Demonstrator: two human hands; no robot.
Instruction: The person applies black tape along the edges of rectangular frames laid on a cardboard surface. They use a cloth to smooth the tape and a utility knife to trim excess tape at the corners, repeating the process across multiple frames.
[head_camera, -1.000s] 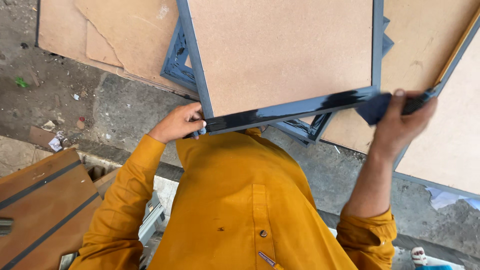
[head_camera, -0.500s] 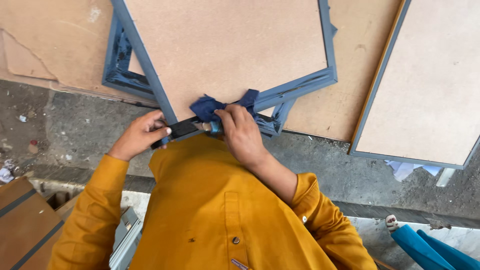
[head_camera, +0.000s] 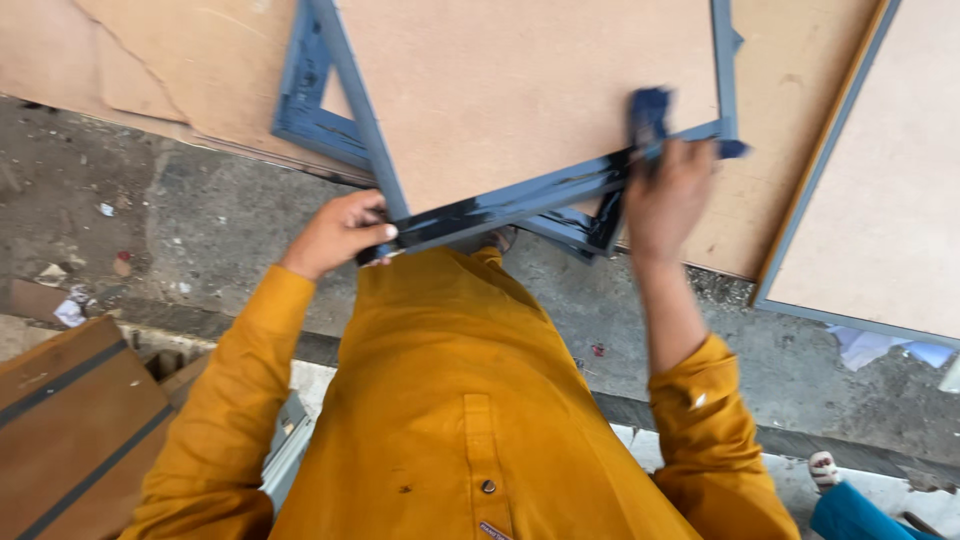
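A large tan board (head_camera: 520, 90) with a grey-blue painted frame lies tilted in front of me, its near edge (head_camera: 520, 198) glossy and dark with wet colour. My left hand (head_camera: 340, 232) grips the near left corner of that frame. My right hand (head_camera: 665, 195) presses a blue cloth (head_camera: 650, 115) onto the right end of the same near edge, close to the right corner. My mustard-yellow shirt and both sleeves fill the lower middle of the view.
More tan boards with grey-blue frames lie underneath and to the right (head_camera: 880, 180). Grey concrete ground (head_camera: 170, 210) with scattered litter runs left and right. Brown wooden panels (head_camera: 70, 420) sit at the lower left. A foot in a white sandal (head_camera: 825, 470) shows at the lower right.
My right hand with the blue cloth has slid from the near left corner, beside my left hand, along the near edge to its right end. The view has shifted slightly.
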